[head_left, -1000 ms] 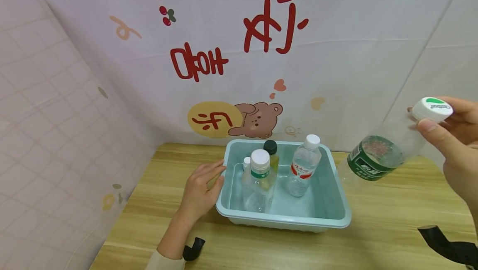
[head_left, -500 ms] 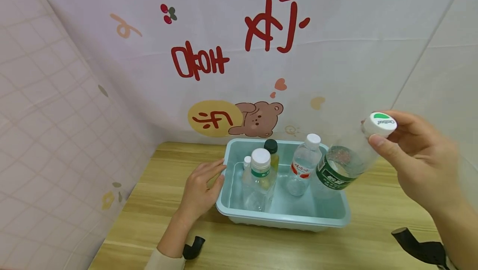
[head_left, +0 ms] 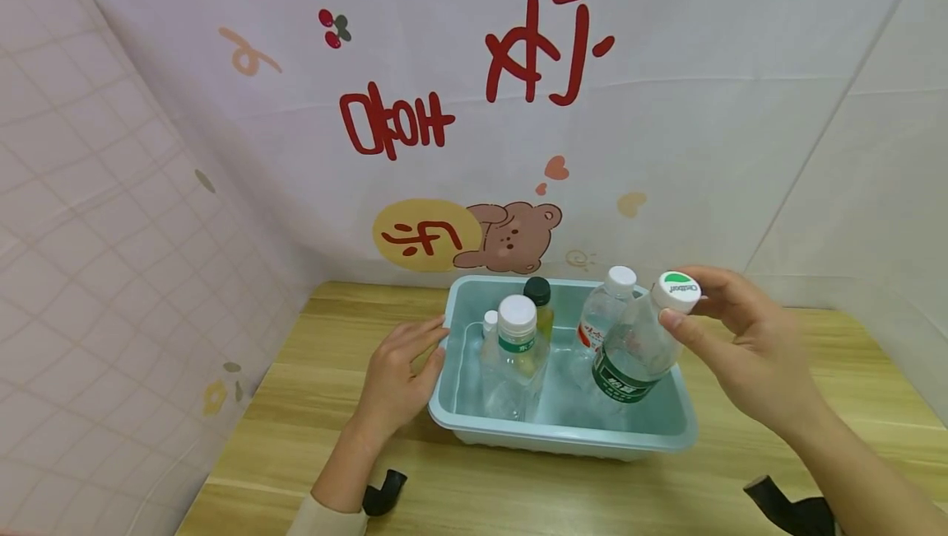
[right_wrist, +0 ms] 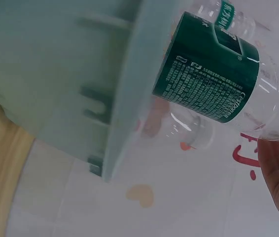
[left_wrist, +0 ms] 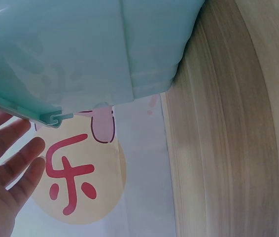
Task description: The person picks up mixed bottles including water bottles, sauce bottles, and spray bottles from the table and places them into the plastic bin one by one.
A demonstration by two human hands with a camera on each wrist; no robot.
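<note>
My right hand [head_left: 748,347] pinches a clear plastic bottle [head_left: 629,355] by its white cap, thumb in front and fingers behind. This green-labelled bottle tilts, its lower part down inside the light blue plastic basin [head_left: 563,435]. In the right wrist view the green label [right_wrist: 208,66] lies alongside the basin's rim. At the basin's left rim my left hand [head_left: 400,371] rests with fingers extended; the left wrist view shows the fingertips [left_wrist: 18,128] at the rim's edge.
Inside the basin stand a large white-capped bottle [head_left: 514,363], a dark-capped bottle [head_left: 537,293], a small white-capped bottle [head_left: 490,325] and a red-labelled bottle [head_left: 603,322]. The basin sits on a wooden table [head_left: 296,404] before a printed wall cloth [head_left: 689,108].
My right hand has carried the green-labelled bottle leftward and down, from right of the basin into its right side. My left hand has stayed at the rim.
</note>
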